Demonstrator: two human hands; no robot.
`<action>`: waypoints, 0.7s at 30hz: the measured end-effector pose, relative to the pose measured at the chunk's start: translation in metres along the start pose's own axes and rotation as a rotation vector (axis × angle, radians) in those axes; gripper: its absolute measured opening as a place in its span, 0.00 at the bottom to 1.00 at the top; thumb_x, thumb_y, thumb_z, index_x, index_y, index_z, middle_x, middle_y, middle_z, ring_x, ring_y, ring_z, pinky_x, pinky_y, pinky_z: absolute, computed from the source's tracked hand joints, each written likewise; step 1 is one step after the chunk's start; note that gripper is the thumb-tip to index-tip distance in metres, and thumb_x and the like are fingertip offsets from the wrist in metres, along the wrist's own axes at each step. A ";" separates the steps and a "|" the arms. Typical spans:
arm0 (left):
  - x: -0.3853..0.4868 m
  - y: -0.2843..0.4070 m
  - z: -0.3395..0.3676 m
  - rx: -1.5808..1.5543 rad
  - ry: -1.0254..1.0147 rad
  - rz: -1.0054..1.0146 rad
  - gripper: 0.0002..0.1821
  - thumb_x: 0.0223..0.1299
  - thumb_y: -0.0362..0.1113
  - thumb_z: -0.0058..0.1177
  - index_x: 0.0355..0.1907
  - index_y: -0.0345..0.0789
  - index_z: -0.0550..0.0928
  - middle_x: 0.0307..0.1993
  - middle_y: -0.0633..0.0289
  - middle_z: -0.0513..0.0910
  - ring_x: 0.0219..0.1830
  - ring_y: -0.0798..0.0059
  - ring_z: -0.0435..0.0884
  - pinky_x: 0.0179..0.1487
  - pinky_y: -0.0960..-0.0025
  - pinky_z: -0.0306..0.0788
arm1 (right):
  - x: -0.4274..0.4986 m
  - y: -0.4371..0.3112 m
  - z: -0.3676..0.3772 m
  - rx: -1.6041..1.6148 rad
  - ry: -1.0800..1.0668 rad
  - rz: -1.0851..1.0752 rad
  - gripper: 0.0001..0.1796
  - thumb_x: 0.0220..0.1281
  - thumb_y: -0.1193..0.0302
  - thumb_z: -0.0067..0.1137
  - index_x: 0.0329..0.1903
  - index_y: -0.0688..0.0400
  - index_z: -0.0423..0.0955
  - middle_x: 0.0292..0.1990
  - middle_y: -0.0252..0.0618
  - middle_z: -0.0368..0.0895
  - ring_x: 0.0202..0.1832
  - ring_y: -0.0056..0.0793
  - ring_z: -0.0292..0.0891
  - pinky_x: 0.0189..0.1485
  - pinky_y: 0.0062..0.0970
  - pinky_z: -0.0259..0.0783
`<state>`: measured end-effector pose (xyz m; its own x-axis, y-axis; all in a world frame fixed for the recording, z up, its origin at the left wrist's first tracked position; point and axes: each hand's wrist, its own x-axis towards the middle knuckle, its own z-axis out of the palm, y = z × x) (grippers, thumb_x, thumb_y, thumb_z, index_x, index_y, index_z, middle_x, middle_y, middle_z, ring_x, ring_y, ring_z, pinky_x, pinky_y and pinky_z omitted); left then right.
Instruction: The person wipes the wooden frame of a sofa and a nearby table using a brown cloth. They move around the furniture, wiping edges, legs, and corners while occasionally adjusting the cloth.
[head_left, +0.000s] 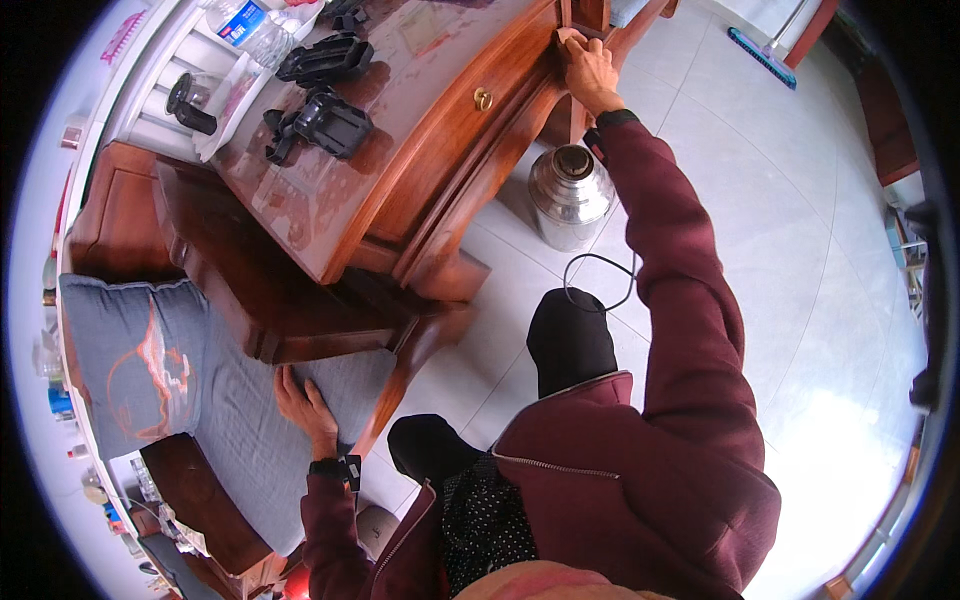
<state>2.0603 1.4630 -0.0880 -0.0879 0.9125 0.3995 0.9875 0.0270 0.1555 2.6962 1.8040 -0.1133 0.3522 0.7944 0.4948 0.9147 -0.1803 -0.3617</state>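
Note:
My left hand (306, 409) lies on the grey seat cushion (240, 420) of a wooden bench, thumb apart and fingertips by the underside of the wooden armrest (300, 330). It holds nothing that I can see. At the far end of the wooden table (427, 180), my right hand (591, 71) reaches to the corner beside the drawer front, fingers bent against the wood. Something tan shows at the fingertips; whether it is a cloth or part of the hand, I cannot tell. The drawer's ring pull (482, 99) hangs to the left of that hand.
A metal vacuum flask (571, 199) stands on the tiled floor below my right forearm, with a looped black cable (600, 282) nearby. Black plastic holders (334, 124), a tray (244, 97) and a water bottle (247, 30) sit on the tabletop. A broom head (761, 58) rests farther off.

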 end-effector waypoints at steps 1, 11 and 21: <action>0.000 0.000 0.000 -0.022 0.003 0.007 0.30 0.73 0.53 0.37 0.69 0.36 0.68 0.69 0.50 0.66 0.70 0.52 0.63 0.71 0.53 0.51 | 0.000 0.004 -0.002 -0.086 0.019 -0.060 0.22 0.62 0.69 0.56 0.60 0.40 0.72 0.55 0.45 0.70 0.56 0.51 0.72 0.50 0.48 0.77; -0.003 -0.002 0.002 0.071 -0.006 -0.023 0.31 0.73 0.55 0.35 0.69 0.36 0.67 0.70 0.52 0.65 0.71 0.53 0.62 0.72 0.54 0.50 | 0.017 0.041 -0.028 0.062 -0.143 -0.568 0.24 0.64 0.71 0.58 0.63 0.47 0.72 0.57 0.42 0.69 0.61 0.49 0.69 0.60 0.42 0.72; 0.000 0.001 0.000 0.066 -0.016 -0.012 0.31 0.74 0.53 0.35 0.69 0.34 0.67 0.69 0.51 0.65 0.70 0.52 0.62 0.72 0.54 0.51 | 0.015 0.035 -0.020 0.120 -0.044 -0.304 0.17 0.68 0.65 0.54 0.59 0.44 0.74 0.55 0.47 0.72 0.59 0.52 0.71 0.58 0.46 0.73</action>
<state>2.0614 1.4627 -0.0877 -0.0986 0.9181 0.3838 0.9929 0.0647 0.1003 2.7378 1.7980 -0.1030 0.0551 0.8261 0.5607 0.9460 0.1364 -0.2940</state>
